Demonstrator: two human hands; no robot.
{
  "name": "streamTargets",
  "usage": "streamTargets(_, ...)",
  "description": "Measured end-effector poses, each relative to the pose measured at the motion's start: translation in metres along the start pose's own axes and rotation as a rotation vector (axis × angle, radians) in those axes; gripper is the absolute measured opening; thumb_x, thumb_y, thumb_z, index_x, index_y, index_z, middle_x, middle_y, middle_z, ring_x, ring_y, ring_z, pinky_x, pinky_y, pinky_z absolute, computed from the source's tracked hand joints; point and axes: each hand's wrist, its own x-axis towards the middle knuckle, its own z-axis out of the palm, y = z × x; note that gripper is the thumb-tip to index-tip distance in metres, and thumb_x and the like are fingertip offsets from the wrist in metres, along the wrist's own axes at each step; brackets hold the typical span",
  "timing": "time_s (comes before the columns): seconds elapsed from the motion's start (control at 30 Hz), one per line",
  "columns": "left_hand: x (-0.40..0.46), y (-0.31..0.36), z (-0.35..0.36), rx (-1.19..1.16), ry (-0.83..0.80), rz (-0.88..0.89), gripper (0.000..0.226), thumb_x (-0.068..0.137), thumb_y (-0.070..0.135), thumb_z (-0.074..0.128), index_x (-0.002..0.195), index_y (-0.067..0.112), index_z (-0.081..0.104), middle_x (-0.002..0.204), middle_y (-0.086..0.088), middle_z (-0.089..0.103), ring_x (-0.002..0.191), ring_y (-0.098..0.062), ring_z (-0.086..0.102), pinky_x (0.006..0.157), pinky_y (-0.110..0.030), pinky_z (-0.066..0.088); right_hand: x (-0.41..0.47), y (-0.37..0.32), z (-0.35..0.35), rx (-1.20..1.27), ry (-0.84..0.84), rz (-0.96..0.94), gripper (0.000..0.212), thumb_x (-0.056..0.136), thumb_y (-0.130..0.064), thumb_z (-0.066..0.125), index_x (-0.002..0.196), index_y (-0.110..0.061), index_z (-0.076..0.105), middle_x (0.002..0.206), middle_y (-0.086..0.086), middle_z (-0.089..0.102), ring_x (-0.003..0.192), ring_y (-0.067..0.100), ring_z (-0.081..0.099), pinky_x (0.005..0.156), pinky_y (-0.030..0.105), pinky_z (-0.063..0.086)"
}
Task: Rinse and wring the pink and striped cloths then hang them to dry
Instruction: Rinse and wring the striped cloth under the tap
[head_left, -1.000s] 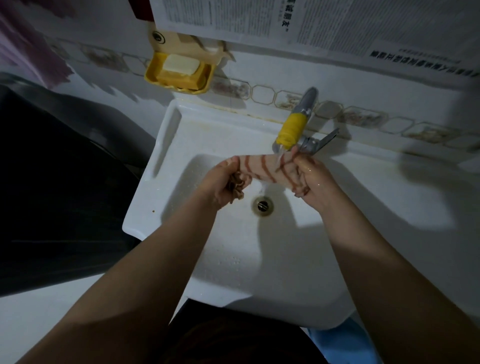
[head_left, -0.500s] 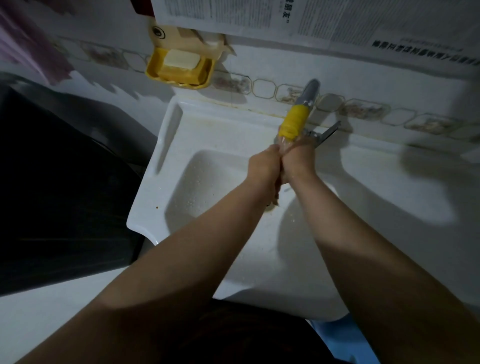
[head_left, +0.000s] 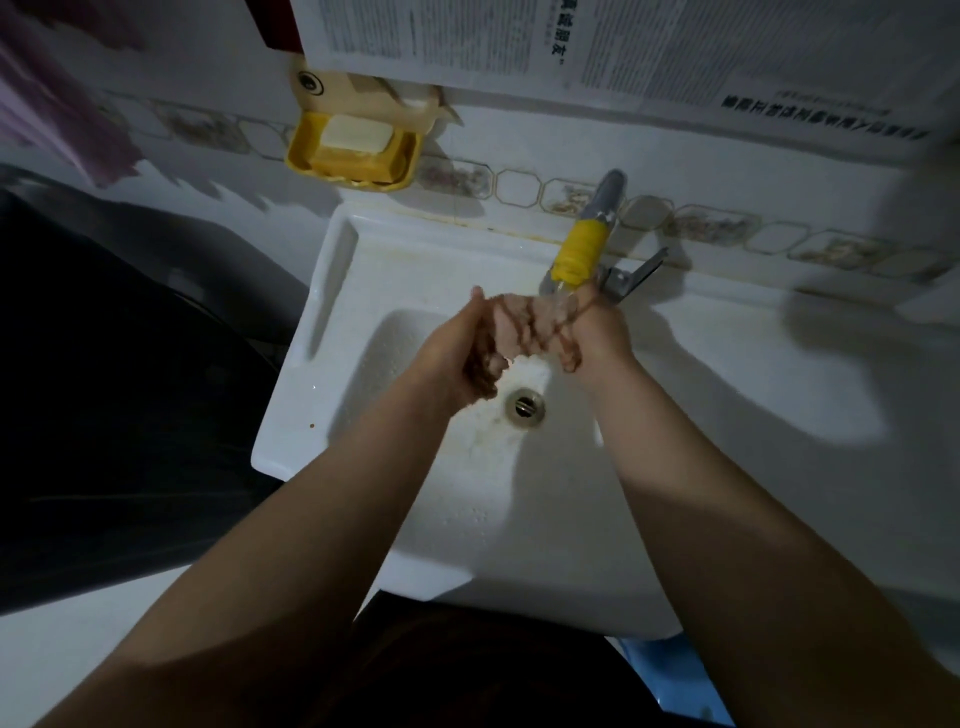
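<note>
While the water runs from the yellow-sleeved grey tap (head_left: 579, 248) straight down in front of me, I've got the wet pinkish cloth with dark reddish-brown stripes (head_left: 527, 325) stretched between both hands, right under the spout and above the white ceramic sink basin (head_left: 405, 519). My left hand (head_left: 457, 358) has its grip clenched round one bunched end, and a dark crumpled bit of fabric pokes out below my fingers. My right hand (head_left: 597, 332) has its grip closed round the other end, with a small tail of cloth hanging off by my wrist. The middle section is twisted-looking, stripes crossing each other, and the stream lands on it near my right hand, so that part is kinda blurry.

The round metal drain (head_left: 524, 405) sits just below the cloth, between my two forearms, and the basin around it is speckled with droplets. The flat metal tap lever (head_left: 631, 275) sticks out to the right behind my right hand.

Up on the wall to the left there's a yellow plastic soap dish (head_left: 298, 156) with a pale bar of soap (head_left: 356, 136) lying in it, and above that a sheet of printed newspaper (head_left: 649, 47) stuck over the tiles. A pinkish fabric (head_left: 62, 114) hangs at the far left edge, too blurred to say much. Can't tell if that's the other cloth.
</note>
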Motion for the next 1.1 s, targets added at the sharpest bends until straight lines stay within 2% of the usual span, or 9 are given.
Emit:
streamTargets(0.07,0.009,-0.011,-0.016,-0.103,0.042,-0.098,0.061,0.089,0.067,0.041,0.12,0.017,0.054,0.108,-0.013,0.061,0.091,-0.028,0.061,0.073,-0.038,0.049,0.004,0.007,-0.002,0.189,-0.173,0.056,0.051,0.089,-0.055,0.048,0.055,-0.018,0.047,0.044,0.006,0.037,0.042,0.021,0.034,0.05,0.027,0.025)
streamTargets(0.17,0.014,-0.033,-0.023,-0.109,0.047,-0.277,0.097,0.082,0.078,0.035,0.148,0.007,0.026,0.148,-0.012,0.037,0.134,-0.034,0.038,0.108,-0.056,0.03,-0.012,0.015,-0.002,0.134,-0.324,-0.029,0.032,0.089,-0.037,0.052,0.071,-0.012,0.059,0.043,0.011,0.041,0.038,0.02,0.038,0.059,0.033,0.035)
streamTargets(0.3,0.005,-0.03,-0.005,-0.287,-0.33,-0.197,0.099,0.082,0.08,0.011,0.137,0.004,0.044,0.121,-0.019,0.06,0.108,-0.034,0.058,0.093,-0.047,0.043,-0.034,0.038,-0.018,-0.072,-0.366,-0.146,0.027,0.086,-0.04,0.06,0.102,-0.019,0.066,0.097,0.013,0.07,0.087,0.027,0.068,0.079,0.039,0.054)
streamTargets(0.43,0.008,-0.011,0.009,-0.239,-0.163,0.01,0.059,0.099,0.053,0.028,0.114,0.006,0.06,0.097,-0.013,0.068,0.09,-0.024,0.065,0.079,-0.034,0.053,-0.061,0.058,-0.036,-0.127,-0.461,-0.068,0.012,0.091,-0.017,0.054,0.09,-0.013,0.065,0.081,0.009,0.07,0.079,0.025,0.068,0.076,0.041,0.049)
streamTargets(0.6,-0.002,-0.012,0.008,-0.009,-0.127,0.091,0.029,0.1,0.026,0.038,0.083,0.011,0.056,0.05,-0.001,0.054,0.037,-0.011,0.045,0.038,-0.017,0.036,-0.039,0.074,-0.041,0.047,-0.374,0.229,0.07,0.086,-0.07,0.033,0.119,-0.012,0.056,0.117,0.008,0.062,0.104,0.025,0.061,0.095,0.048,0.042)
streamTargets(0.7,-0.018,-0.016,0.011,0.076,-0.259,0.075,0.027,0.097,0.021,0.039,0.088,0.006,0.058,0.058,-0.006,0.064,0.046,-0.014,0.059,0.046,-0.018,0.047,-0.019,0.058,-0.032,0.299,-0.409,0.312,0.084,0.082,-0.079,0.021,0.119,-0.013,0.059,0.103,0.006,0.068,0.093,0.023,0.062,0.094,0.046,0.041)
streamTargets(0.8,-0.018,-0.025,0.006,0.255,-0.233,0.193,0.036,0.099,0.033,0.044,0.089,0.003,0.062,0.064,-0.003,0.067,0.057,-0.011,0.062,0.059,-0.018,0.05,-0.012,0.037,-0.028,0.384,-0.343,0.19,0.044,0.094,-0.053,0.043,0.097,-0.016,0.066,0.078,0.001,0.072,0.087,0.023,0.062,0.082,0.037,0.05)
streamTargets(0.9,-0.012,-0.035,-0.003,0.331,-0.107,0.281,0.056,0.09,0.047,0.057,0.102,-0.007,0.063,0.093,-0.018,0.067,0.084,-0.024,0.061,0.088,-0.041,0.052,-0.009,0.023,-0.028,0.274,-0.275,0.003,0.032,0.098,-0.035,0.048,0.076,-0.017,0.062,0.062,-0.005,0.067,0.076,0.017,0.065,0.08,0.038,0.053)
streamTargets(1.1,-0.011,-0.036,0.008,0.127,0.125,0.287,0.024,0.102,0.014,0.039,0.097,0.013,0.063,0.063,-0.013,0.053,0.047,-0.018,0.046,0.042,-0.023,0.04,-0.022,0.02,-0.017,-0.034,-0.097,-0.295,0.034,0.089,-0.029,0.064,0.059,-0.018,0.053,0.062,-0.003,0.062,0.056,0.003,0.061,0.068,0.028,0.052)
